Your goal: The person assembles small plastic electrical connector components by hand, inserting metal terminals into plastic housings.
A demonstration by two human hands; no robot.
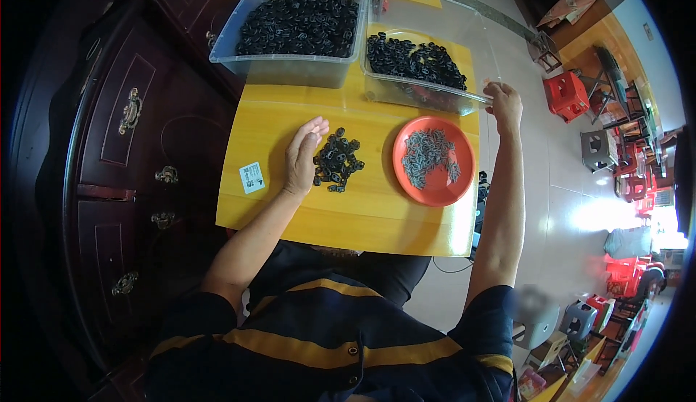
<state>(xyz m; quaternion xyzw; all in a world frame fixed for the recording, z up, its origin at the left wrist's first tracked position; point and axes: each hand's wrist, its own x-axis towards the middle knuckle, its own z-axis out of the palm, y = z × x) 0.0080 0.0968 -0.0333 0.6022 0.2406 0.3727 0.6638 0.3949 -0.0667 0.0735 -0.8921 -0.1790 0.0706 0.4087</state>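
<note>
My left hand (304,157) stands on its edge on the yellow table, fingers stretched out. It is beside a small pile of black oval plastic parts (341,157), holding nothing. My right hand (505,105) is closed on the near right corner of a clear plastic bin (406,86). Black parts (420,60) of the same sort lie spread inside this bin, with some yellow showing between them. Close to my right forearm sits a round orange-red dish (439,193) with many small grey screw-like pieces (428,154) in it.
A second clear bin (290,70), heaped with black parts (301,25), stands at the table's far left. A white printed label (251,177) is on the yellow tabletop (290,217). Dark wooden drawers (119,177) flank the left. Red and grey stools (565,96) stand on the tiled floor to the right.
</note>
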